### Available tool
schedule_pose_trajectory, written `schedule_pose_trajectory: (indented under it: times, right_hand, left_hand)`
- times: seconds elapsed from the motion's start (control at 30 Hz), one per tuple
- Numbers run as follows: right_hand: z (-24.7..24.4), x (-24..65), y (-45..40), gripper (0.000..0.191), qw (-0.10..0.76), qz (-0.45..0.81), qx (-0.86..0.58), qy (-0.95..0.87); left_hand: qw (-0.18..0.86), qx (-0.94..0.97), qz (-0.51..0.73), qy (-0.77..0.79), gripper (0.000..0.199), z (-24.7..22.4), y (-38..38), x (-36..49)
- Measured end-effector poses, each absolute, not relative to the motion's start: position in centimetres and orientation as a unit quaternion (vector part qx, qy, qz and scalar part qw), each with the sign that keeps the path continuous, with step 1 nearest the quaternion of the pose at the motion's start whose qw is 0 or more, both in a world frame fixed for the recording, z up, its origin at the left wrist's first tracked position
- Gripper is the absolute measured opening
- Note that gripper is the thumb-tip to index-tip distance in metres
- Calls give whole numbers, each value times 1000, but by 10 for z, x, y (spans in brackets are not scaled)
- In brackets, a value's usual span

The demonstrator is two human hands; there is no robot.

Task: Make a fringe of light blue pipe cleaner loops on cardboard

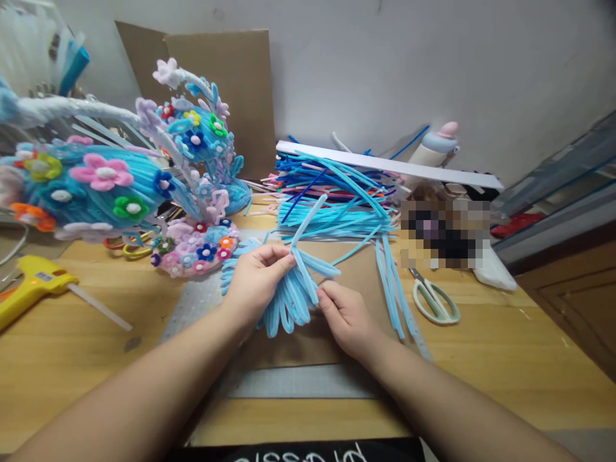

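Note:
Over a brown cardboard sheet (274,356), my left hand (257,273) pinches light blue pipe cleaners (303,263) where several strands meet. Long folded loops of the same fuzzy blue stems fan out below and behind its fingers. My right hand (346,314) is closed at the lower end of a strand, its thumb and forefinger pressed together by the tip. One strand sticks up and others point down to the right. Just right of my hands, loose blue pipe cleaners (391,289) lie across the sheet's edge.
Pipe cleaners in blue and pink lie piled (332,221) at the back. Scissors (436,301) rest at the right. At the left are a yellow glue gun (41,285), a flowered blue ornament (91,186) and a flower-covered base (197,247). Cardboard (224,96) stands against the wall.

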State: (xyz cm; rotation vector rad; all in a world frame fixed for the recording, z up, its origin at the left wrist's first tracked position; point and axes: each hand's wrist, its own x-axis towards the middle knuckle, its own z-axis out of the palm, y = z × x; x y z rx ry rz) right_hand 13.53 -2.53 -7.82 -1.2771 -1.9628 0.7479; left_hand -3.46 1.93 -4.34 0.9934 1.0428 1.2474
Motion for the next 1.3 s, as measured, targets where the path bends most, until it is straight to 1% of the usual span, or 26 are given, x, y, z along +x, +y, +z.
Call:
schedule_pose_trajectory:
  times: [0.07, 0.2, 0.33, 0.5, 0.6, 0.77, 1.0, 1.13, 1.3]
  right_hand:
    - [-78, 139, -24, 27, 351, 296, -486, -744]
    - [-75, 144, -20, 19, 414, 307, -501, -696]
    - [-73, 143, -17, 19, 413, 322, -492, -696]
    - [-73, 142, -19, 18, 441, 358, -491, -661]
    - [-70, 143, -20, 17, 414, 337, -492, -688]
    - [-67, 141, -22, 17, 354, 309, -502, -726]
    - [-69, 137, -26, 22, 298, 282, -512, -755]
    - [-71, 134, -29, 24, 291, 299, -510, -753]
    - [-77, 128, -30, 26, 310, 326, -500, -740]
  left_hand:
    - [586, 432, 525, 441, 23, -43, 21, -37]
    - [589, 448, 512, 436, 22, -43, 23, -39]
    - [581, 481, 495, 430, 24, -45, 23, -37]
    - [546, 534, 479, 433, 20, -47, 22, -37]
    - [531, 542, 480, 440, 20, -48, 21, -37]
    - [561, 509, 489, 432, 28, -46, 22, -36]
    - [546, 498, 500, 452, 21, -49, 22, -37]
    - [560, 464, 511, 457, 21, -50, 18, -34]
    - [559, 436, 527, 469, 26, -51, 16, -31]
